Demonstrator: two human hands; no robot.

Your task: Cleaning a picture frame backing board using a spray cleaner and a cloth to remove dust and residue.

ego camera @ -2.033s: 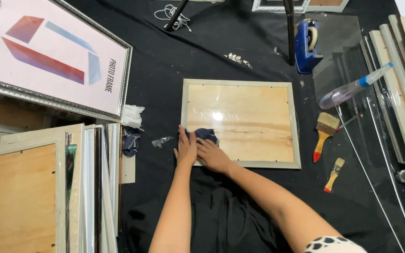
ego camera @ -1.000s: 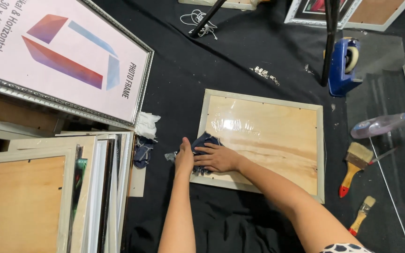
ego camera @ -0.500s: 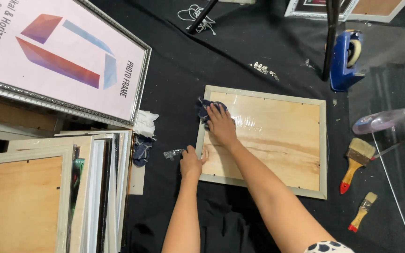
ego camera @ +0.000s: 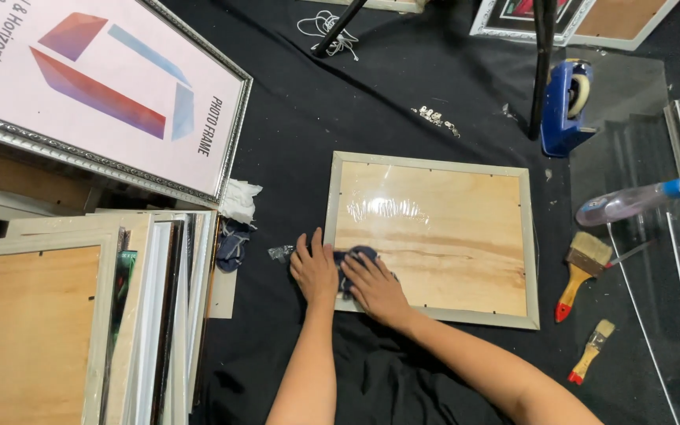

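Note:
A pale-framed picture frame (ego camera: pixel 430 161) lies flat on black cloth, its wooden backing showing under glossy glass. My right hand (ego camera: pixel 375 287) presses a dark blue cloth (ego camera: pixel 356 257) onto the glass at the frame's lower left corner. My left hand (ego camera: pixel 314 269) rests flat beside it on the frame's left edge, fingers spread, touching the cloth's edge.
A large silver-framed print (ego camera: pixel 112 94) leans at upper left. Stacked frames (ego camera: pixel 80 315) stand at lower left. To the right lie a spray bottle (ego camera: pixel 631 201), two brushes (ego camera: pixel 580 271), a blue tape dispenser (ego camera: pixel 564 106) and glass sheets (ego camera: pixel 670 260). A dark stand leg (ego camera: pixel 543 63) rises behind.
My right hand has drawn the cloth from the frame's upper left corner down to its lower left corner. My left hand stays at the left edge.

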